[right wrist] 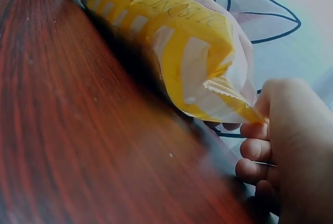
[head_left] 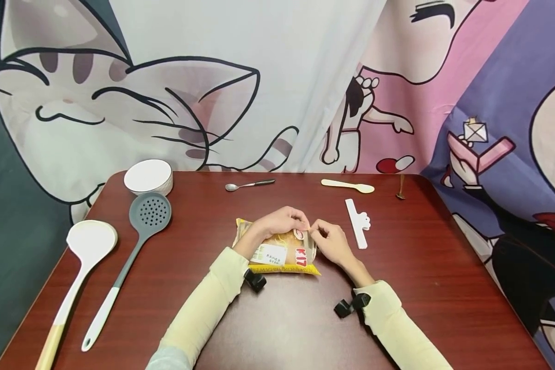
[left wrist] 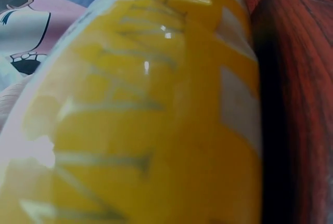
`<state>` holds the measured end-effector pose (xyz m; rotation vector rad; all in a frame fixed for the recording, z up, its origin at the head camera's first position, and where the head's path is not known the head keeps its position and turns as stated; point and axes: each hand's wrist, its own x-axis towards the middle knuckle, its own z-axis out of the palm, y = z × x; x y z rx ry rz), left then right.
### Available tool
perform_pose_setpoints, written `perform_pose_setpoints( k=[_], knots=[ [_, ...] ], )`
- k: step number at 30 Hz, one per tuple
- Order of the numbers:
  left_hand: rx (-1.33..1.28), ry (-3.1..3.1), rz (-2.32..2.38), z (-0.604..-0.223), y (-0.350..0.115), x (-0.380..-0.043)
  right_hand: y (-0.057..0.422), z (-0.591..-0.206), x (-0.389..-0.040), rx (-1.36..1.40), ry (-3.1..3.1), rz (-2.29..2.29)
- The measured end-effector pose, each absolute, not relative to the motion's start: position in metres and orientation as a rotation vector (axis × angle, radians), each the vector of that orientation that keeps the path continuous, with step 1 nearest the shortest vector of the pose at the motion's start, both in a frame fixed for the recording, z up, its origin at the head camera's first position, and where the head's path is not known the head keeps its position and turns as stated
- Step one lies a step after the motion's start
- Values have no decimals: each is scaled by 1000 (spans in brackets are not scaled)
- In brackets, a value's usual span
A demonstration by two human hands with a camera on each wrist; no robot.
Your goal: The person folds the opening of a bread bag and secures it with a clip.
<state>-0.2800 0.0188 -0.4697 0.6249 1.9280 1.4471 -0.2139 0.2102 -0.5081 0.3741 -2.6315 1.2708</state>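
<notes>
A puffed plastic food packet (head_left: 282, 249), yellow along its edges with red lettering and a white label, lies on the table between my hands. My left hand (head_left: 282, 221) reaches over its top, the fingers bent down and gripping the right end. Beside it, my right hand (head_left: 332, 245) pinches that same end between thumb and forefinger. The right wrist view shows the packet's crimped edge (right wrist: 231, 91) drawn to a point at the right fingertips (right wrist: 255, 129). Yellow printed film (left wrist: 151, 99) fills the left wrist view, which hides the left fingers.
Right of the hands lies a white clip (head_left: 358, 226). Behind are a small metal spoon (head_left: 250, 185), a cream spoon (head_left: 348, 185) and a small thin item (head_left: 400, 189). A white bowl (head_left: 149, 174), grey skimmer (head_left: 141, 236) and white ladle (head_left: 91, 241) occupy the left side.
</notes>
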Motion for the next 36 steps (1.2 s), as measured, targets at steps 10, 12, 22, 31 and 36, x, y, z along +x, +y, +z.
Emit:
perform_pose_setpoints(
  k=[10,12,22,31,36],
  knots=[
    [655,2082,1352,-465,20,-276,208,-510,-210,369,-2616,1042],
    [685,2108,1330,-464,19,-276,208,-510,-210,358,-2606,1058],
    [907,2256,1127,-448,18,-272,209,-508,-211,401,-2520,1164],
    [889,2343,1110,-450,18,-273,210,-509,-209,415,-2520,1180],
    [870,2356,1141,-450,15,-275,209,-510,-212,464,-2496,1317]
  ],
)
